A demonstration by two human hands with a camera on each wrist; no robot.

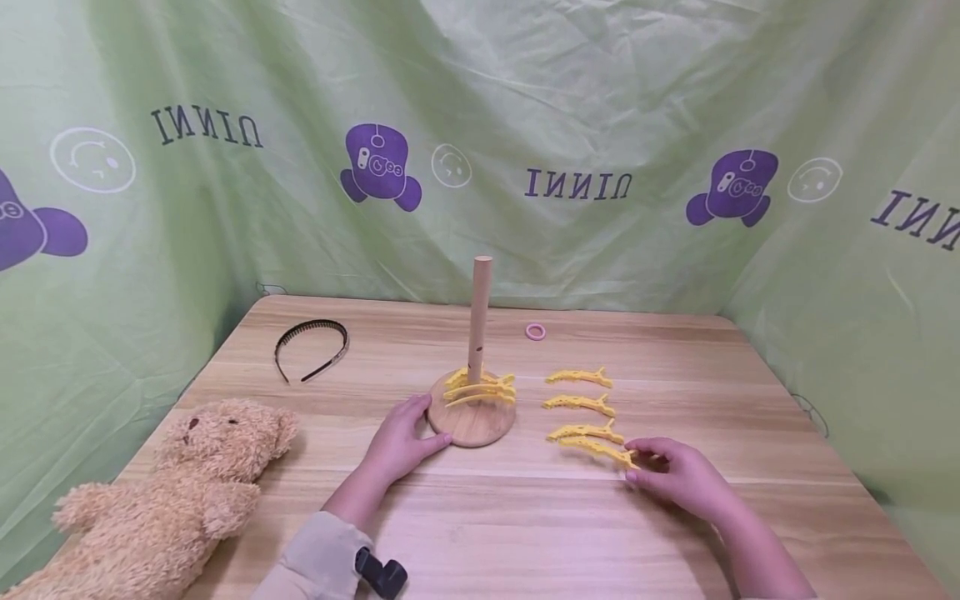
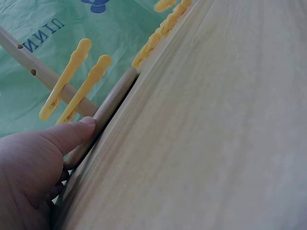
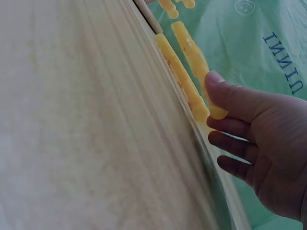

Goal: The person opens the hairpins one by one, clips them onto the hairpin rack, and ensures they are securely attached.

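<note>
My left hand (image 1: 397, 446) grips the round base (image 1: 472, 429) of a wooden stand, its thumb on the near edge and its fingers round the left side. From the base rises an upright wooden post (image 1: 480, 325). Yellow hair clips (image 1: 480, 390) are fastened across the post low down; two of them show in the left wrist view. My right hand (image 1: 682, 479) pinches another yellow hair clip (image 3: 194, 55) by one end between thumb and forefinger, the other fingers loosely bent. Just behind it lies the nearest clip (image 1: 585, 432) of a row of three on the table.
A light-brown teddy bear (image 1: 172, 500) lies along the table's left side. Toward the back left is a black headband (image 1: 322, 322), and a small pink ring (image 1: 536, 338) lies behind the stand. Green printed cloth (image 1: 600, 100) surrounds the wooden table (image 1: 510, 533) at the back and sides.
</note>
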